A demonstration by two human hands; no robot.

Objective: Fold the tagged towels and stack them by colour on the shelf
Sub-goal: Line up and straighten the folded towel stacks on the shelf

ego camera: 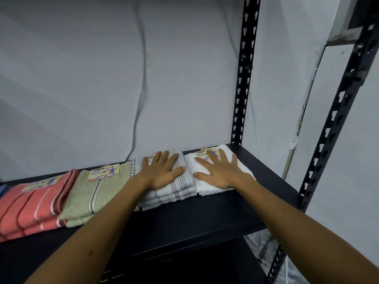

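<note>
Black metal shelf [235,193] on slotted black uprights [245,74], set against a plain grey wall [82,78]; a thin cable [141,83] hangs down the wall to shelf level. Dark lower shelf level below, contents unclear.

Four folded towel stacks sit in a row along the shelf, long axes running front to back, slightly skewed to the right at the rear. From left: coral striped towels [26,208], olive-green towel stack [92,197], white towels with grey stripes [174,189], plain white towels [207,185]. Stacks touch or lie just beside each other. Paper "Face Towel" tags [103,172] lie on top at the rear ends.

Left hand [164,171] lies flat on the grey-striped white stack, fingers straight and spread, grip apart, pressing down, partly covering its tag. Right hand [219,171] lies flat on the plain white stack, fingers spread, grip apart, fingertips over the tag [202,154]. Both bare forearms reach in from the bottom edge.

Bare shelf right of the white stack, up to the rear upright.
</note>
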